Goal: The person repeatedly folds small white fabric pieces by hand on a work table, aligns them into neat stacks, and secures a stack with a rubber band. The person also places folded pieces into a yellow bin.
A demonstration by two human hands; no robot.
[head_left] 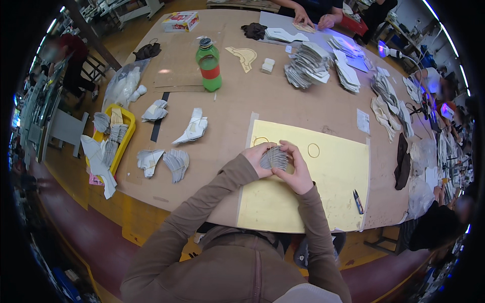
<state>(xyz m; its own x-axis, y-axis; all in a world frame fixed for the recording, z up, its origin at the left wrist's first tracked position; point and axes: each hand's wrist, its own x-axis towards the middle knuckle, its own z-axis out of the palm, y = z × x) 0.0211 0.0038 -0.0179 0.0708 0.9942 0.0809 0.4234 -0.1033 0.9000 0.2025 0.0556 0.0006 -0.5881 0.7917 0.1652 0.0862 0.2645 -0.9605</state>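
Observation:
Between my two hands is a stack of grey cut pieces (275, 159), held over a yellow sheet (333, 177) fixed to the table. My left hand (258, 157) wraps the stack's left side; my right hand (299, 171) closes round its right side, thumb at the near edge. A thin band seems to run across the stack. Two rubber bands lie on the sheet: one (313, 150) to the right of my hands, another (261, 141) just beyond my left hand. Thread snips (358, 202) rest near the sheet's right edge.
Left of me lie several small bundles (176, 165) and a yellow basket (130, 132) of pieces. A green bottle (208, 68) stands farther back. Tall piles of pieces (308, 65) fill the back right. Across the table, a person's hands (326, 21) work on a piece.

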